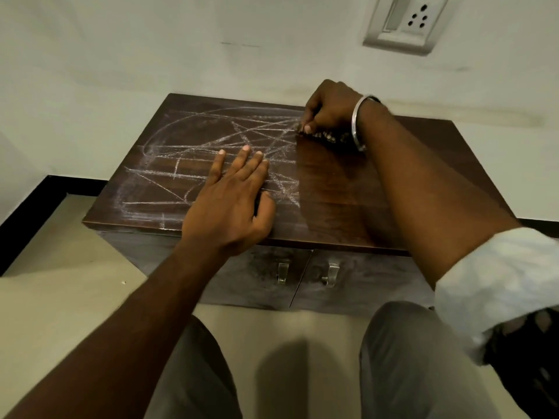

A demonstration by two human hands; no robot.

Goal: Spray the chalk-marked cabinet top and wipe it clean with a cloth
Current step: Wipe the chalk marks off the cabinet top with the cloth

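Cabinet top point(332, 192): right hand point(329, 111) fists cloth point(328, 137) at far edge, left hand point(233, 204) flat; overlap passes leftward over chalk point(193, 164).

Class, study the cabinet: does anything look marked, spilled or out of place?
Yes: white chalk scribbles criss-cross the left half of the cabinet top, odd against its bare dark right half. The right hand grips a dark cloth at their edge.

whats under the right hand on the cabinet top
A dark cloth, gripped by the right hand; only its near edge shows. The patch of cabinet top beneath it is hidden.
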